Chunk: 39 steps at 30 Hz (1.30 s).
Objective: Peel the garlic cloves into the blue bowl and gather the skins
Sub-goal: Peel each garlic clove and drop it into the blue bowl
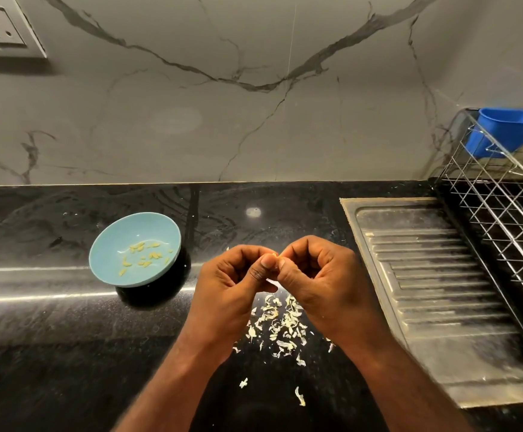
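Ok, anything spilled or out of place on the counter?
Only the garlic skins: scattered loose on the black counter, below the left hand and right hand pinching a garlic clove, not yet gathered. Peeled cloves sit inside the blue bowl; nothing else stands out.

Fingers (297, 255) hide most of the garlic clove (275, 254).

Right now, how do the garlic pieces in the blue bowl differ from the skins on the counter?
The peeled cloves are yellowish; the skins are pale, thin flakes. The peeled cloves sit inside the blue bowl; the skins lie scattered on the black counter. Both are small garlic bits.
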{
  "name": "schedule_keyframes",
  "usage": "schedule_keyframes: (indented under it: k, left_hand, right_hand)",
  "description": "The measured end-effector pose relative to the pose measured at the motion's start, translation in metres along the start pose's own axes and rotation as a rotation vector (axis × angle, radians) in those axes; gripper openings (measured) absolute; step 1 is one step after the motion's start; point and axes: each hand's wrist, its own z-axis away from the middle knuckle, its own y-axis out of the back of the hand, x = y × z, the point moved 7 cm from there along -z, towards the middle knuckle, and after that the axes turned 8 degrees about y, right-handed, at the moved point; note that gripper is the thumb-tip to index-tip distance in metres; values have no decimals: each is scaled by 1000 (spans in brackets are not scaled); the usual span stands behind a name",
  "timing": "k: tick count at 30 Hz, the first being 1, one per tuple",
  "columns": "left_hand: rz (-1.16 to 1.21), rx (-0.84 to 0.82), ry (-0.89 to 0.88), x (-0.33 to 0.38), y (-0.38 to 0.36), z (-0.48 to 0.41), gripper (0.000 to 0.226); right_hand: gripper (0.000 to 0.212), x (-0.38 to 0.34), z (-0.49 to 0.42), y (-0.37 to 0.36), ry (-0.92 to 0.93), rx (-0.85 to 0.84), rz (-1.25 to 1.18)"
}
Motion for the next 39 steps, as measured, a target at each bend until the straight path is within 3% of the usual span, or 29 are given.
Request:
schedule_keyframes:
  k: [7,12,16,23,25,29,36,39]
  left_hand:
    - [257,-44,144,-11,-8,-1,16]
    - [455,-27,208,-10,-11,-2,18]
    - [483,10,198,-9,-8,-3,19]
    - [405,78,162,-12,-2,-2,14]
    - [370,84,155,-11,-2,-2,14]
    - [301,77,122,-8,-4,0,15]
    - [158,86,50,-6,-2,2,17]
    - [34,120,-20,0,1,2,21]
  right_hand:
    - [32,22,0,-2,-96,51,-246]
    - [9,27,-2,0,-114,71,-394]
    - [19,29,0,8,-139,120,-405]
    - [22,32,0,21,-56,89,74]
    - [14,29,0,16,-63,18,67]
    - [18,24,2,6,-68,-81,-23]
    - [2,20,-2,7,-76,-24,-23]
    - [7,16,-1,10,-31,11,92]
